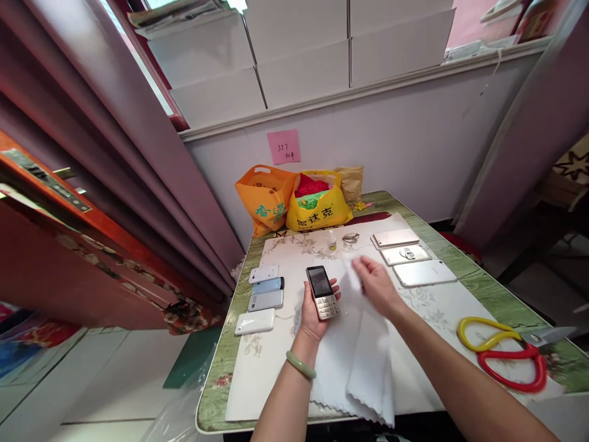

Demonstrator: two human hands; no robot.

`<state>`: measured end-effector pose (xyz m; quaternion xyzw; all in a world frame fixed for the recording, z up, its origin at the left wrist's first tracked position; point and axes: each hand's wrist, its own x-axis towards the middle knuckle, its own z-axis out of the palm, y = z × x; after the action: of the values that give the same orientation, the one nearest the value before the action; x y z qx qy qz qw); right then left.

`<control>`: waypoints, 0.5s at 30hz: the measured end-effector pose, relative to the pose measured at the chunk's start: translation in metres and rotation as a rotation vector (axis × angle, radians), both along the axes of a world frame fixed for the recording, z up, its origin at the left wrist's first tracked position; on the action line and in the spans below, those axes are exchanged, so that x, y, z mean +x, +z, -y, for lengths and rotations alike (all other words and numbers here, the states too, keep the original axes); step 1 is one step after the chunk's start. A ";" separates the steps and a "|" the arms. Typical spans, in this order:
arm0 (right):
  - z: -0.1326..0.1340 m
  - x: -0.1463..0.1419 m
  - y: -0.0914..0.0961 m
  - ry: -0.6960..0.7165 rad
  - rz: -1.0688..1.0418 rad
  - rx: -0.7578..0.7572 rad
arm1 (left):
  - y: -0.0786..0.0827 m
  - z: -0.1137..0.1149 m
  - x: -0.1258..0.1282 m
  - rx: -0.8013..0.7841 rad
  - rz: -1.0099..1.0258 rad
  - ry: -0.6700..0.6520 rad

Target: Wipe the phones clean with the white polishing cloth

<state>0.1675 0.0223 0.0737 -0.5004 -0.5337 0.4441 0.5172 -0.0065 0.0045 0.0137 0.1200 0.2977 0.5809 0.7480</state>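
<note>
Here we have the desk (221, 356) filling the lower middle; at bottom centre, the white cloth (340, 362), its upper end in the pinched grip of our blurred right hand (376, 283). Scissors (529, 353) lie lower right. And centre frame, our left hand (311, 316), grip closed around a silver keypad phone (321, 287), screen up!

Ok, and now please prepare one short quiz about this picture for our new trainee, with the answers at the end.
1. Which hand holds the keypad phone?
2. True or false: the scissors lie on the folded cloth.
3. How many phones lie in the left row?
A. two
B. four
C. six

Key:
1. The left hand.
2. False; they lie to the right of it.
3. B.
</note>
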 end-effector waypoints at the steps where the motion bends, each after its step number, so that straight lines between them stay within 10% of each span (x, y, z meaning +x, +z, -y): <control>1: 0.002 -0.009 0.002 0.156 0.030 -0.009 | 0.002 0.001 0.000 -0.008 0.025 -0.034; 7: 0.006 -0.027 -0.010 0.039 0.458 0.313 | 0.010 0.005 -0.002 -0.047 0.084 -0.183; 15: 0.041 -0.041 -0.053 0.316 0.774 0.693 | 0.007 0.002 -0.004 -0.035 0.047 -0.063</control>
<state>0.1267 -0.0185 0.0203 -0.3411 -0.8692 0.0976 0.3443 -0.0105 0.0023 0.0206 0.1027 0.2862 0.5543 0.7748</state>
